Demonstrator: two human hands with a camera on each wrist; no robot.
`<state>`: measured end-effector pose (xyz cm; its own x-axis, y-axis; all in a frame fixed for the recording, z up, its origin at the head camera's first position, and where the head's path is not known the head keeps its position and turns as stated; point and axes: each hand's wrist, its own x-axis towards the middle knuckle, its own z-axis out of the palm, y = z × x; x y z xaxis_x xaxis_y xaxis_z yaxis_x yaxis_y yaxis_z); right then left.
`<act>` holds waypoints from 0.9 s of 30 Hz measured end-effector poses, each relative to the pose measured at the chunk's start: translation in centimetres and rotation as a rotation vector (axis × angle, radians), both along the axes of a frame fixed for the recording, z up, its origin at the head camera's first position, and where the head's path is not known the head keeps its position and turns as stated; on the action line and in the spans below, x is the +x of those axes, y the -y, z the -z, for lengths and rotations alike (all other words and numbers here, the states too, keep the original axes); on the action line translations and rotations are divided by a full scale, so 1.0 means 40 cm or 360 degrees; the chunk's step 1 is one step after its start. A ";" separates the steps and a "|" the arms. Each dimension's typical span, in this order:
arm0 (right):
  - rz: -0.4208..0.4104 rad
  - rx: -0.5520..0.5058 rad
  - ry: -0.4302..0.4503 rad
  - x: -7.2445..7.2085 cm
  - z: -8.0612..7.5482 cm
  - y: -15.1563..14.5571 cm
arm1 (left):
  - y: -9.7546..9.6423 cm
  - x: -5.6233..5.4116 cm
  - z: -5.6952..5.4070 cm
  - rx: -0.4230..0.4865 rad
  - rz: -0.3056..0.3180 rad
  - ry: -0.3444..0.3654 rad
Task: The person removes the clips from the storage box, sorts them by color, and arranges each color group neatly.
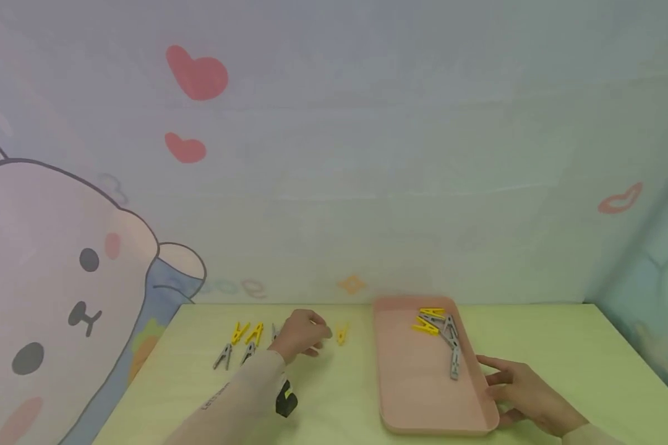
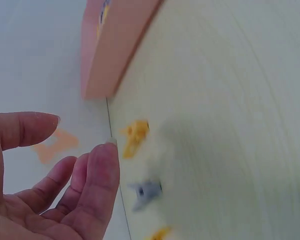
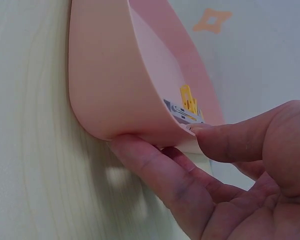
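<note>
My left hand (image 1: pixel 300 335) hovers over the table with thumb and fingers apart and nothing between them. Just to its right lies a yellow clothespin (image 1: pixel 341 334); a grey clothespin (image 1: pixel 274 332) is partly hidden behind the hand. In the left wrist view, the yellow clothespin (image 2: pixel 136 134) lies beyond the fingertips. My right hand (image 1: pixel 526 395) holds the right side of a pink tray (image 1: pixel 417 395). In the right wrist view, the thumb is at the tray's rim and the fingers (image 3: pixel 145 155) are against the outer wall. Several grey and yellow clothespins (image 1: pixel 425 326) lie inside the tray.
Left of my left hand lie two yellow clothespins (image 1: pixel 254 334) and two grey clothespins (image 1: pixel 222 356). The light table (image 1: pixel 540 334) ends at a printed cloth backdrop (image 1: pixel 395 154). A small black object (image 1: pixel 286 400) is by my left wrist.
</note>
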<state>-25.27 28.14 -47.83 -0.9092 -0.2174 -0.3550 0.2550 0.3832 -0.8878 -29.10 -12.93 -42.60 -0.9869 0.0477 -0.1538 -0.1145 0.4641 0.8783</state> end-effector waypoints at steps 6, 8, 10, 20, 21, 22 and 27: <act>-0.0016 -0.0016 -0.0004 0.005 -0.008 -0.003 | -0.091 -0.012 0.000 0.0152 0.0104 0.0022; -0.0001 -0.0014 0.0003 0.007 -0.011 -0.001 | -0.119 -0.015 0.002 0.0188 0.0140 0.0023; 0.0011 -0.0011 0.0003 0.009 -0.012 0.001 | -0.147 -0.019 0.005 0.0217 0.0171 0.0024; -0.0014 -0.0048 0.0010 0.015 -0.007 0.006 | -0.312 -0.037 0.038 0.0029 0.0250 0.0057; -0.0016 -0.0047 0.0004 0.015 -0.009 0.004 | -0.330 -0.041 0.042 -0.0017 0.0271 0.0049; -0.0025 -0.0048 -0.0003 0.015 -0.011 0.001 | -0.348 -0.046 0.047 -0.0058 0.0294 0.0040; -0.0058 -0.0108 -0.0007 0.014 -0.015 -0.001 | -0.424 -0.064 0.075 -0.0218 0.0321 0.0025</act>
